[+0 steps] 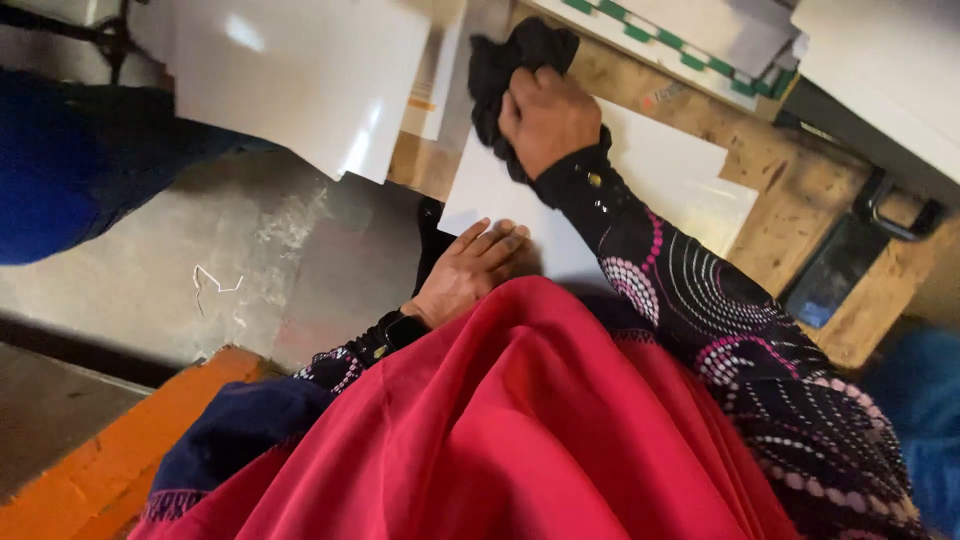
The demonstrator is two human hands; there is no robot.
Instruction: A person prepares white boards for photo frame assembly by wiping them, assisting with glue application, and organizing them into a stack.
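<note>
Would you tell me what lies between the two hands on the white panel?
Only bare white panel between left hand and right hand, in the head view.

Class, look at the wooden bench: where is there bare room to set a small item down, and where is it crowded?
Bare board shows right of the white sheet, between it and the dark tray. The sheet's own right half is free too. It is crowded at the sheet's left: the right hand presses a black cloth, the left hand lies flat, and white panels overhang.
</note>
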